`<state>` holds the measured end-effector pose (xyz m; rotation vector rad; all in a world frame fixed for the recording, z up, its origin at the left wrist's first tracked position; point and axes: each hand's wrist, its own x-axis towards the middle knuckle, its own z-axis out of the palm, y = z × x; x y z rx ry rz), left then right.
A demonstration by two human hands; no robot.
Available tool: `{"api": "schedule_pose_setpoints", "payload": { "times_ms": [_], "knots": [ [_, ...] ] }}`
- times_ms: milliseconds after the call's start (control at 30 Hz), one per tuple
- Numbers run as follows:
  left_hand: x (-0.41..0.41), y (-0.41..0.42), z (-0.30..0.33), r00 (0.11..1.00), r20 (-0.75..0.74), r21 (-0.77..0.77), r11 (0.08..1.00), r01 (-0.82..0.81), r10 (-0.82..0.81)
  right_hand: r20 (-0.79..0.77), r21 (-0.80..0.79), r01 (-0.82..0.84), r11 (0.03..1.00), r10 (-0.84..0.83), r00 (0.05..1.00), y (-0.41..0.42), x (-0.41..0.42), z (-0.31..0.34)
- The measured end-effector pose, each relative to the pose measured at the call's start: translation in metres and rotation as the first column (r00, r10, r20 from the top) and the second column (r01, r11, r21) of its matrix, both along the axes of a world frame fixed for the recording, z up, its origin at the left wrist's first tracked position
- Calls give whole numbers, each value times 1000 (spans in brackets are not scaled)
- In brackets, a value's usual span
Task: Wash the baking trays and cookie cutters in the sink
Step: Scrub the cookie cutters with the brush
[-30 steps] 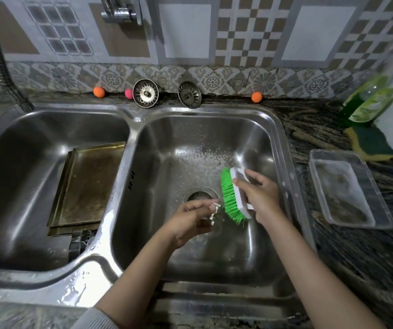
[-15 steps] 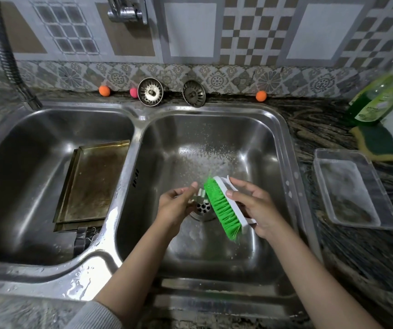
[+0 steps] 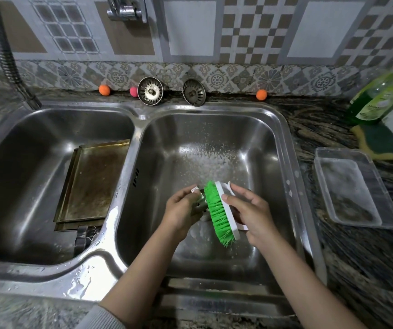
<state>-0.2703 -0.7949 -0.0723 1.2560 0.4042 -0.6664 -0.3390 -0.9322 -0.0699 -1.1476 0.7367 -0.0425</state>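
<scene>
Head view: my left hand (image 3: 181, 210) pinches a small metal cookie cutter (image 3: 201, 202) over the steel right sink basin (image 3: 283, 186), so my right hand (image 3: 250, 212), curled around the green-bristled white scrub brush (image 3: 219, 213), can scrub it.

green dish-soap bottle (image 3: 378, 100) at the far right of the counter, white-and-green label – print too blurred to read, small dark marking (image 3: 135, 178) on the sink divider wall – illegible, no other text
</scene>
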Motion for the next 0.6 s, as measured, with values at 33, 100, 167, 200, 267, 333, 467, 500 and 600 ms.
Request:
{"api": "schedule_pose_setpoints", "payload": {
  "times_ms": [33,100,167,200,267,333,467,500,600],
  "knots": [
    [0,1,-1,1000,-2,20,1000,-12,12,5,1,5,1000,-5,1000,1,-1,-1],
    [-4,-1,-1,998,11,51,996,67,-67,7,-19,14,1000,-14,1000,1,0,-4],
    [-15,-5,1,983,11,35,983,182,-183,-13,-43,49,998,-50,999,-2,4,-9],
    [-20,-7,1,974,7,28,973,227,-228,-24,-42,73,996,-74,997,-5,7,-11],
    [-26,-8,1,960,-9,36,959,280,-280,-50,-36,102,994,-104,993,-9,13,-15],
    [-24,-7,1,966,-36,39,966,256,-254,-84,-26,120,992,-122,989,-11,16,-19],
    [-6,-5,4,997,-61,1,999,43,-43,-89,-29,75,997,-77,993,-10,11,-15],
    [-2,-4,5,998,-50,0,1000,30,-30,-77,-46,34,998,-38,996,-8,9,-12],
    [-4,-4,10,987,-9,2,987,158,-158,-61,-85,37,996,-43,997,-3,6,-11]
  ]
}}
